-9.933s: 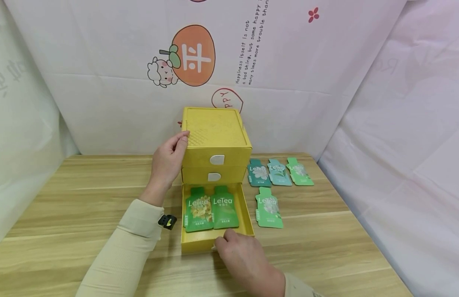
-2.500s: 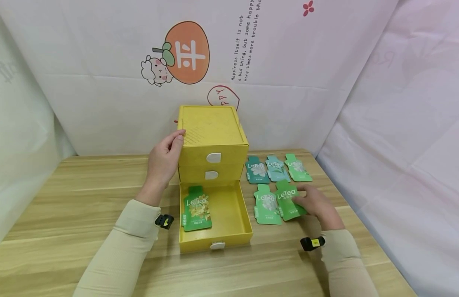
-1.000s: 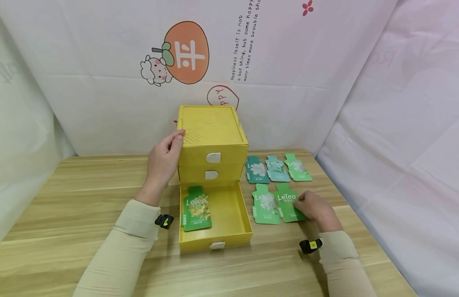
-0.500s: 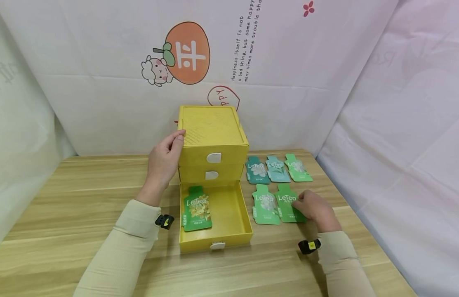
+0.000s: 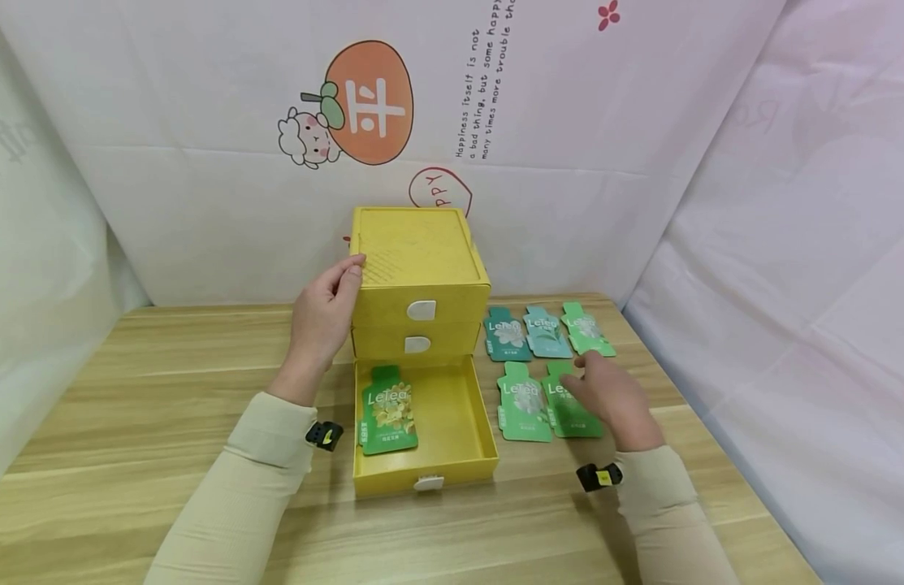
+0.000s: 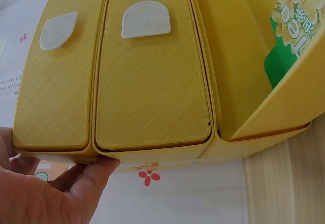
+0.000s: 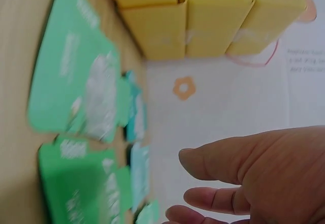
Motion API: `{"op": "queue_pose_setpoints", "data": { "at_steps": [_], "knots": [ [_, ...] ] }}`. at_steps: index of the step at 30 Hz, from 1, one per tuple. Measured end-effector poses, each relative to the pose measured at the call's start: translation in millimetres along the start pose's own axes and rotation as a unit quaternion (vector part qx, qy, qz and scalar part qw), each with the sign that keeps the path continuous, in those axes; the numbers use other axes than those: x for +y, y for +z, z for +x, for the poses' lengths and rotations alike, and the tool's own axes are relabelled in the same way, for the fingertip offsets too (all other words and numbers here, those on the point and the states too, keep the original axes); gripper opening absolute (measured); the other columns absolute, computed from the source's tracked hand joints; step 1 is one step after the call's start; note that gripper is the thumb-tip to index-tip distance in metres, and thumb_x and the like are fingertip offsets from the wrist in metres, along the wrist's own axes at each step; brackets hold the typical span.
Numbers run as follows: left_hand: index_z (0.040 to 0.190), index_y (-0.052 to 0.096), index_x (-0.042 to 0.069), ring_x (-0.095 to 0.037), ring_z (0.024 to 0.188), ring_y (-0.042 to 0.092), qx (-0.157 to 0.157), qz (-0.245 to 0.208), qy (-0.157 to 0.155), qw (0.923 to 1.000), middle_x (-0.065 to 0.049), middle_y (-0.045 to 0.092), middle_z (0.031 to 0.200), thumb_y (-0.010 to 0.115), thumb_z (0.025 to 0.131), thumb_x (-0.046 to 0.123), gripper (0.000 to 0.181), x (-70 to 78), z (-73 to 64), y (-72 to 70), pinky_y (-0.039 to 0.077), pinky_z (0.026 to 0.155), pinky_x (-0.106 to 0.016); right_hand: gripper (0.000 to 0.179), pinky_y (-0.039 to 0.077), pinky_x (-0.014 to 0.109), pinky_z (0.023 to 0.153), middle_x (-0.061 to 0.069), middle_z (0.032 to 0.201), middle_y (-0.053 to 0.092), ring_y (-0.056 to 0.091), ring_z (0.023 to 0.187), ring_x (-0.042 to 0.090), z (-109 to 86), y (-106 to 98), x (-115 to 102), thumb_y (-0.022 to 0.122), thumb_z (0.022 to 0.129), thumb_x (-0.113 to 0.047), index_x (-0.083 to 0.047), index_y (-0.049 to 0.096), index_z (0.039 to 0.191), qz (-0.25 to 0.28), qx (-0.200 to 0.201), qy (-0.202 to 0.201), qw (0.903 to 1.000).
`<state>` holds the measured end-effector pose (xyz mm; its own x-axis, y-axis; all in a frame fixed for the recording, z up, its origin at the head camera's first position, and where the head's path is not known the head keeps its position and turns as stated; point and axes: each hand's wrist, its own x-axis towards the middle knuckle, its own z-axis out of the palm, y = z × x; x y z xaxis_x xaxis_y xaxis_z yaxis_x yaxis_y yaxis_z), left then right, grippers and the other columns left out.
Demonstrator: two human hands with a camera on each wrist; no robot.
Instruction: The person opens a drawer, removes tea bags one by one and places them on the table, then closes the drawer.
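Note:
My left hand (image 5: 323,325) grips the upper left edge of a yellow drawer box (image 5: 421,248); in the left wrist view its thumb and fingers (image 6: 96,181) lie against the box's side. The bottom drawer (image 5: 452,414) is pulled out, with one bottle-shaped green LeTea packet (image 5: 388,414) with yellow flowers at its left. My right hand (image 5: 616,398) hovers over a plain green tea packet (image 5: 577,421) on the table, partly covering it in the head view. The right wrist view shows that hand's fingers spread and holding nothing. A lighter green packet (image 5: 523,406) lies just left of it.
Behind these two packets lie a teal packet (image 5: 506,335), a light blue packet (image 5: 547,333) and another light green packet (image 5: 586,331). The upper two drawers, with white pull tabs (image 5: 421,310), are closed. A printed white cloth (image 5: 568,203) hangs behind the wooden table (image 5: 174,382).
The plain green packet went from the drawer to the table, right of the lighter green one. My right hand has just let go and risen from it. The left hand stayed put.

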<state>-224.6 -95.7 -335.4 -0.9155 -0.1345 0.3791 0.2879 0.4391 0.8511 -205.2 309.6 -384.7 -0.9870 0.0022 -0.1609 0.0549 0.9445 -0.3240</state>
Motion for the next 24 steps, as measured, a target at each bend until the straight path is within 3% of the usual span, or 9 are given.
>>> {"op": "queue_pose_setpoints", "data": {
  "at_steps": [5,12,19,24],
  "knots": [
    [0.147,0.062,0.021,-0.025,0.106,0.058,-0.001,-0.001,0.001,1.0,-0.005,0.064,0.145,0.043,0.11,0.048,0.049,0.0,0.2,-0.3,0.043,0.085,-0.038,0.06,0.054,0.053,0.083,0.021,0.128,0.068,0.068,0.11,0.037,-6.7,-7.7,-25.2,0.056,0.104,-0.041,0.001,0.049,0.146,0.004,0.016,-0.02,0.9997],
    [0.146,0.063,0.021,-0.024,0.115,0.061,0.001,-0.003,0.0,1.0,-0.005,0.063,0.146,0.044,0.11,0.048,0.049,-0.4,0.1,-0.5,0.046,0.091,-0.039,0.055,0.055,0.053,0.09,0.017,0.125,0.072,0.07,0.107,0.032,-17.3,-11.0,-64.5,0.058,0.103,-0.038,-0.001,0.053,0.144,0.013,0.042,-0.07,0.9966],
    [0.147,0.063,0.021,-0.024,0.111,0.059,-0.001,-0.004,0.0,1.0,-0.005,0.064,0.145,0.043,0.11,0.047,0.049,0.1,-0.3,-0.2,0.045,0.09,-0.039,0.051,0.056,0.05,0.09,0.011,0.12,0.073,0.07,0.105,0.028,-28.2,-2.3,-99.0,0.06,0.103,-0.037,-0.006,0.057,0.142,0.006,0.047,-0.116,0.9921],
    [0.147,0.063,0.022,-0.024,0.11,0.059,0.0,-0.004,0.002,1.0,-0.005,0.065,0.144,0.043,0.11,0.048,0.049,-0.4,-0.4,-0.5,0.044,0.089,-0.038,0.048,0.058,0.043,0.08,0.008,0.112,0.075,0.071,0.094,0.023,-35.2,7.6,-125.7,0.064,0.101,-0.034,-0.006,0.059,0.14,-0.002,0.043,-0.144,0.9886]
  ]
}}
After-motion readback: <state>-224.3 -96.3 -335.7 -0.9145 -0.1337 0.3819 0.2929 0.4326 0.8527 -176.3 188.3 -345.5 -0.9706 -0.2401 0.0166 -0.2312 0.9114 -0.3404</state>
